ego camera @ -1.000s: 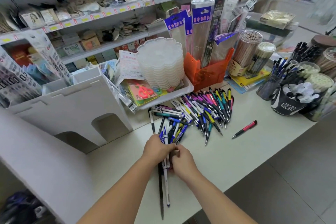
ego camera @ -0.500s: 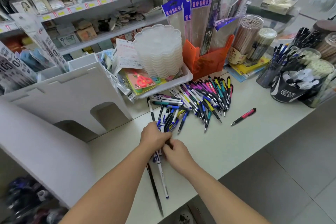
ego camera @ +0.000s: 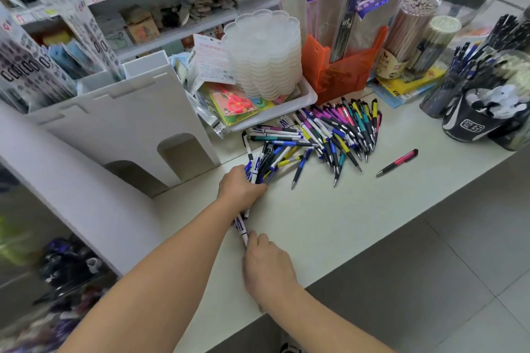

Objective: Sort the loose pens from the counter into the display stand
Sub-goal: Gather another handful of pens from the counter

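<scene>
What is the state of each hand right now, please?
Left hand: closed around a bundle of pens.
Right hand: fingertips at the lower end of the bundle; whether its grip is closed cannot be told.

Two bare hands are in view: the left hand [ego camera: 239, 188] and the right hand [ego camera: 265, 262]. One bundle of white-and-blue pens [ego camera: 252, 172], too tightly packed to count, sits in the left hand. One large heap of multicoloured loose pens [ego camera: 332, 129], several dozen at least and too overlapped for an exact count, lies on one pale counter [ego camera: 329, 223]. One red-and-black pen [ego camera: 397, 163] lies alone. One white stepped display stand [ego camera: 120, 123] shows two arched cut-outs. One stack of translucent scalloped plastic dishes [ego camera: 265, 51], one white tray [ego camera: 286, 112], one orange plastic holder [ego camera: 341, 74] and two clear cylindrical tubs of pencils [ego camera: 413, 28] complete the scene.
</scene>
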